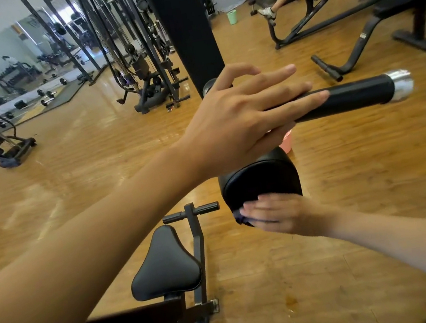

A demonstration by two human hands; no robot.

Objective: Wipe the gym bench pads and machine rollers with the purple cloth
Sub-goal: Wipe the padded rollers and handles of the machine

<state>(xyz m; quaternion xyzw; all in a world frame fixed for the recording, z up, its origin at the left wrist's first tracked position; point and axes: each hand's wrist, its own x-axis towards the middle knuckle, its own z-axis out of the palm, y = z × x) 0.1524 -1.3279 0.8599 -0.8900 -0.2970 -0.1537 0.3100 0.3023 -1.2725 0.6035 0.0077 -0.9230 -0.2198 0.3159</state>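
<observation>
At the lower rim of the black roller, the purple cloth shows only as a dark sliver under the right hand, whose fingers are straight, pressed together and flat on it. The left hand rests on the bar, fingers spread, probably to steady the machine. Advised: even flat pressure, worked round the end face and barrel. Motion blur hides the cloth's extent, and the roller's far side is unseen.
</observation>
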